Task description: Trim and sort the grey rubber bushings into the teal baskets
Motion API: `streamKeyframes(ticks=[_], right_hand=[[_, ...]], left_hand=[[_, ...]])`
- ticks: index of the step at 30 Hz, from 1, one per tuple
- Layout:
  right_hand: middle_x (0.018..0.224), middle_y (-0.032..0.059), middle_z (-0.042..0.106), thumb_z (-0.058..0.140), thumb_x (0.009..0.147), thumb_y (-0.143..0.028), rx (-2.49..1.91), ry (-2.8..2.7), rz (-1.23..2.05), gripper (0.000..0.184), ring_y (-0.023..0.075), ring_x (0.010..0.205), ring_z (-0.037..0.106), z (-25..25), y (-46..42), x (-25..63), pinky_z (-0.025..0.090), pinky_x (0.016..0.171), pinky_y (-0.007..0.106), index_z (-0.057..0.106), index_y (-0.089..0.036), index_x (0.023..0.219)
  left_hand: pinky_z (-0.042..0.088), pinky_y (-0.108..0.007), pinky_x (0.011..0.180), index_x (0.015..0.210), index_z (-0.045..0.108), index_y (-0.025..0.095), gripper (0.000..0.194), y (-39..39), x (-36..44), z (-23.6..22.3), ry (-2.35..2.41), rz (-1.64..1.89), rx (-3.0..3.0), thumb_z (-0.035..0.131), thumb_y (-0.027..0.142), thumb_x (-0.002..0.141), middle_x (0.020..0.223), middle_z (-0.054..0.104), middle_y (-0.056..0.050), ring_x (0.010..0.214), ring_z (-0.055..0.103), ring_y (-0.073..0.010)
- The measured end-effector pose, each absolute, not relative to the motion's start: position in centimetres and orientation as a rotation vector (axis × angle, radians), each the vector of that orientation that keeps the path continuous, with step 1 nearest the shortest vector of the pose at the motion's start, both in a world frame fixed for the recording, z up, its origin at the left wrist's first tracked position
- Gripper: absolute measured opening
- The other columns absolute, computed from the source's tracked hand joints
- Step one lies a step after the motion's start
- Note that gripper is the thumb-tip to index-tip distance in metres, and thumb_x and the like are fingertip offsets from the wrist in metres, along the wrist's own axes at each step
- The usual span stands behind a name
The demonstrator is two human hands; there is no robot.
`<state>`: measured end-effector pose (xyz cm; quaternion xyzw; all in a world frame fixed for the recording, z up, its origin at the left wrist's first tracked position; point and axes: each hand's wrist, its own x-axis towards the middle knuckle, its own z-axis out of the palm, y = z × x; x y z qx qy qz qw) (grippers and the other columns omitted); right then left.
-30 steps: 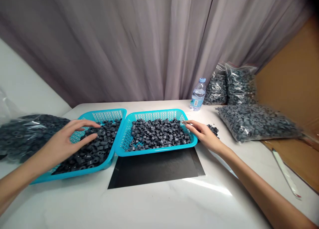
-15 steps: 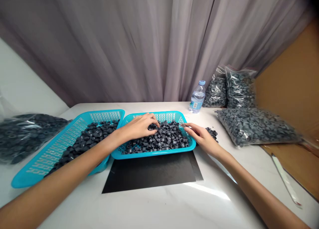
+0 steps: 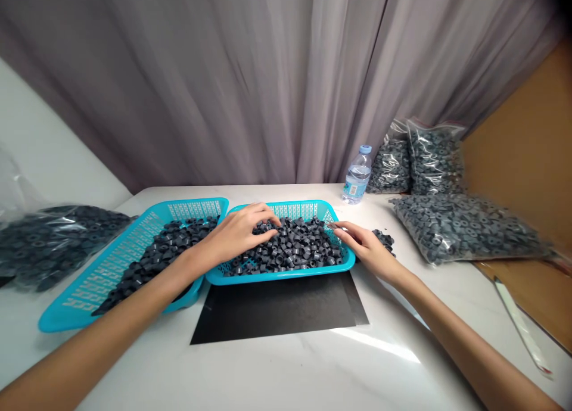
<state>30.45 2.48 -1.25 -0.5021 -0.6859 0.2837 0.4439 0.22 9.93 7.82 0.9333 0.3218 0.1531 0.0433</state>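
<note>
A blue plastic basket (image 3: pixel 286 275) in the middle holds many small dark grey plastic rings (image 3: pixel 308 244). Over its left part reaches my left hand (image 3: pixel 243 229), palm down, thumb and curled fingers apart around some of the rings. At the basket's right rim my right hand (image 3: pixel 364 247) has thumb and forefinger pinched together on a small thin object whose kind I cannot make out. Beside it on the table lies a small heap of grey pieces (image 3: pixel 385 241), partly behind the hand. My left forearm crosses a second blue basket (image 3: pixel 105 262) holding more grey pieces.
A black sheet (image 3: pixel 281 310) lies partly under the middle basket. Several clear bags of grey rings stand or lie around, such as one bag (image 3: pixel 465 226) at right and another (image 3: pixel 58 238) at left. A water bottle (image 3: pixel 356 176) and a white strip (image 3: pixel 521 324) are at right.
The whole view has shifted slightly, so everything sits a little further right. My left hand has drawn slightly left over the rings; my right hand keeps its pinch at the rim.
</note>
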Motion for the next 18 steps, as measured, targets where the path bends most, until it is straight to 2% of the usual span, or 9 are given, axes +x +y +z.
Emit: streamKeyframes(ticks=[8,18], right_hand=[[0.127,0.0083,0.071,0.049,0.1,-0.058,-1.241,-1.699,0.717,0.048,0.0295,0.118,0.063,-1.1,2.2,30.3,0.047,0.102,0.041,0.068,-0.023,0.126],[0.129,0.0077,0.07,0.048,0.1,-0.058,-1.263,-1.711,0.703,0.048,0.0286,0.115,0.064,-1.3,2.1,30.4,0.047,0.101,0.04,0.067,-0.023,0.128]], left_hand=[[0.049,-0.032,0.078,0.103,0.073,0.023,0.017,7.5,-0.8,7.8,0.836,0.646,2.531,0.066,0.035,0.093,0.104,0.067,-0.004,0.084,0.058,-0.0169],[0.052,-0.03,0.075,0.098,0.075,0.02,0.016,6.9,-0.6,7.4,0.836,0.703,2.251,0.071,0.032,0.088,0.101,0.072,-0.004,0.079,0.062,-0.0148]])
